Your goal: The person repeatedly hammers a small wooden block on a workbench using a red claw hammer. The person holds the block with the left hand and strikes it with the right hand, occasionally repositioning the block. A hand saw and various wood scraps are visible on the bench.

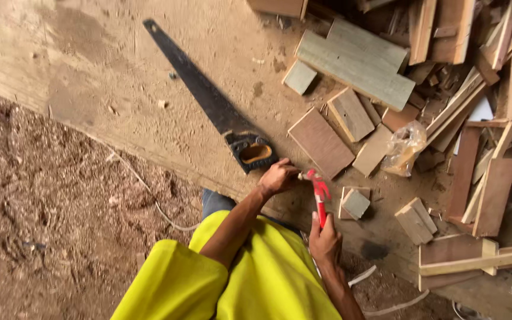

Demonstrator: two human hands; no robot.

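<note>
A: State the position of each of the 2 hands.

B: The right hand (pixel 325 240) is closed around the red handle of a claw hammer (pixel 319 195); the hammer head points up, just beside the left hand (pixel 278 176); the left hand is pinched shut at the workbench (pixel 120 77) edge; what it pinches is too small to tell.

A: Adjacent items?

B: A handsaw (pixel 211 104) lies flat, its handle just above the left hand; wood offcuts (pixel 351 89) lie to the right; a small block (pixel 355 203) sits beside the hammer.
</note>
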